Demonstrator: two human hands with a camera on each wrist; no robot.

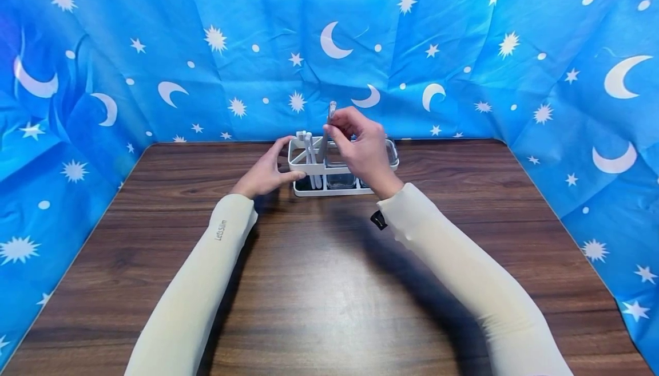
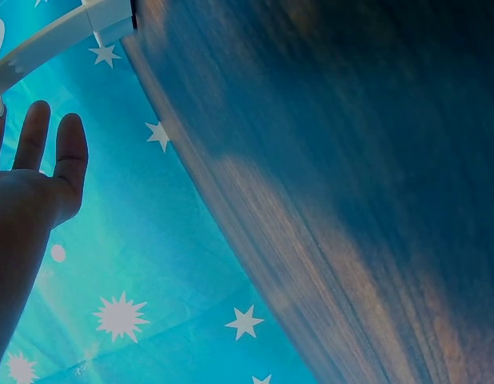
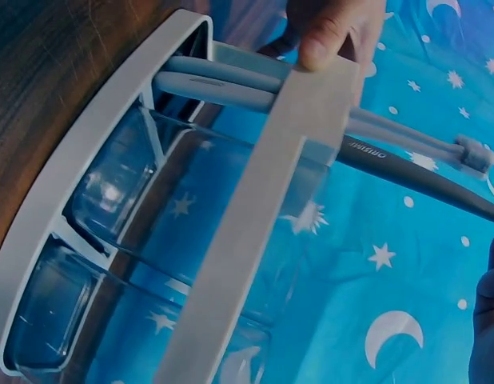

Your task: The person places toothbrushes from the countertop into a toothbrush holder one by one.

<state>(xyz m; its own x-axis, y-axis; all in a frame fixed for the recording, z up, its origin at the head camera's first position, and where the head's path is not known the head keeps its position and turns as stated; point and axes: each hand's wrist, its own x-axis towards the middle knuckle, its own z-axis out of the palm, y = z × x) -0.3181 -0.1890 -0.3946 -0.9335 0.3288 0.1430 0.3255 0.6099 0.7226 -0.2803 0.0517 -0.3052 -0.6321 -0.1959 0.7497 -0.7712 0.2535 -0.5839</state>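
A white two-tier toothbrush holder (image 1: pixel 309 168) stands near the table's back edge. My left hand (image 1: pixel 265 173) holds its left end, thumb on the front of the upper rail and a finger behind. In the left wrist view, some fingers (image 2: pixel 71 152) of that hand stretch past the rail. Thumb and fingers of my right hand (image 1: pixel 365 147) pinch a dark grey toothbrush (image 3: pixel 415 178) near its top, tilted, its lower end at the upper rail. Light grey toothbrushes (image 3: pixel 223 84) stand in the left compartment beside it. Clear cups (image 3: pixel 115 192) sit in the other compartments.
The dark wood table (image 1: pixel 319 284) spreads out in front of the holder. Right behind it hangs a blue cloth (image 1: pixel 288 32) with white moons and stars, which also runs along both sides. A black piece (image 1: pixel 378 220) shows by the right cuff.
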